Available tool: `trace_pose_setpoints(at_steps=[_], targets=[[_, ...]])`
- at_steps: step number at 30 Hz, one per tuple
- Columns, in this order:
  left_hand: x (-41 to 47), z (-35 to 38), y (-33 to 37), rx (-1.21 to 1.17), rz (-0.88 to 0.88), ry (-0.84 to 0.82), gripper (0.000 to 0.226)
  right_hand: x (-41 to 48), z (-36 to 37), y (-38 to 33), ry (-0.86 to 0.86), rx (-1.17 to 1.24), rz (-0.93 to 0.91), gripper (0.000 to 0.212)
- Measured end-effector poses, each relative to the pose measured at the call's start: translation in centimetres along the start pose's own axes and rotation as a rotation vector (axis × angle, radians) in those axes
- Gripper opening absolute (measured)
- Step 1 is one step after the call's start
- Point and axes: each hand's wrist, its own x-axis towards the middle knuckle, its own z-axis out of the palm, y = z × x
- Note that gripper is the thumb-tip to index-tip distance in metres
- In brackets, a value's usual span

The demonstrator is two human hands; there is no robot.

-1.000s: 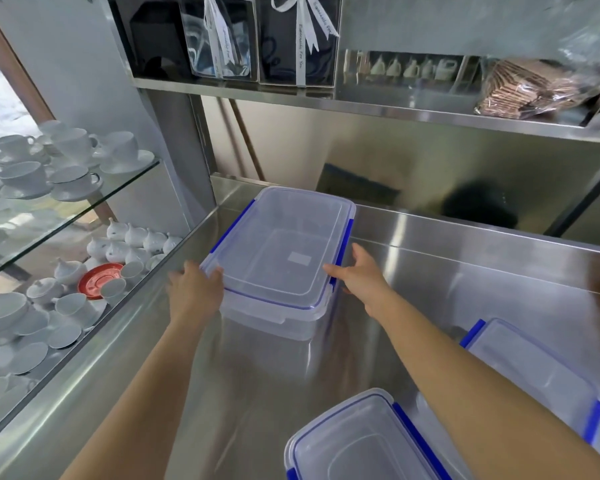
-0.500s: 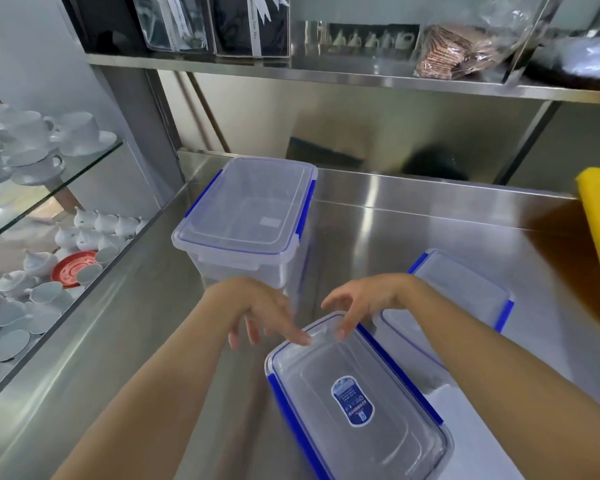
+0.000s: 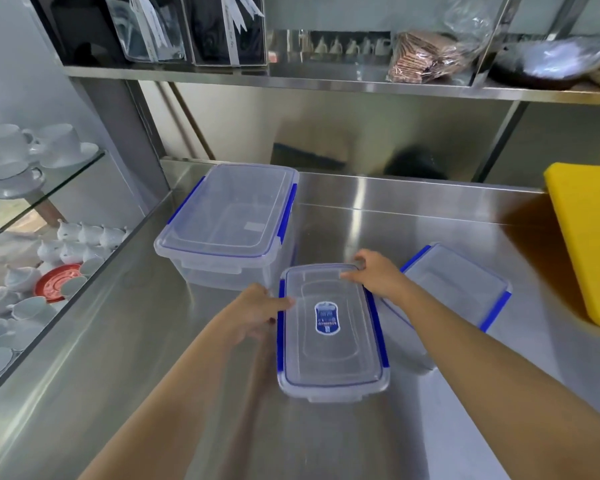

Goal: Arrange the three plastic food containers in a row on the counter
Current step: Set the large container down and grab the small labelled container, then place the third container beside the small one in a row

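Note:
Three clear plastic containers with blue clips stand on the steel counter (image 3: 413, 220). The large container (image 3: 227, 220) sits at the back left. In the middle stands the labelled container (image 3: 329, 337), lengthwise toward me. My left hand (image 3: 257, 311) grips its left edge near the far corner. My right hand (image 3: 378, 275) holds its far right corner with fingers on the lid. The third container (image 3: 461, 289) sits to the right, partly hidden behind my right forearm.
A yellow board (image 3: 593, 237) lies at the counter's right edge. A glass cabinet with white cups (image 3: 21, 150) and teapots (image 3: 80, 237) borders the left side. A steel shelf (image 3: 326, 81) with boxes and bags hangs above the counter's back.
Both hands left the large container at the back left and came to the labelled container, which they now grip at its far end. The view has swung to the right.

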Motion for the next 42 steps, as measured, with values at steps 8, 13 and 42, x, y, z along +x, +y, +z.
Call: trace_pose_setpoints(at_steps=[8, 13, 42], targets=[[1.4, 3.2, 0.9, -0.046, -0.072, -0.142, 0.049, 0.3, -1.1, 0.7, 0.065, -0.090, 0.042, 0.041], [4.4, 5.0, 2.2, -0.126, 0.036, 0.208, 0.044, 0.8, -2.1, 0.5, -0.193, 0.137, 0.003, 0.059], [5.1, 17.0, 7.7, 0.320, 0.666, 0.052, 0.055, -1.3, -7.4, 11.1, 0.659, -0.456, 0.413, 0.058]])
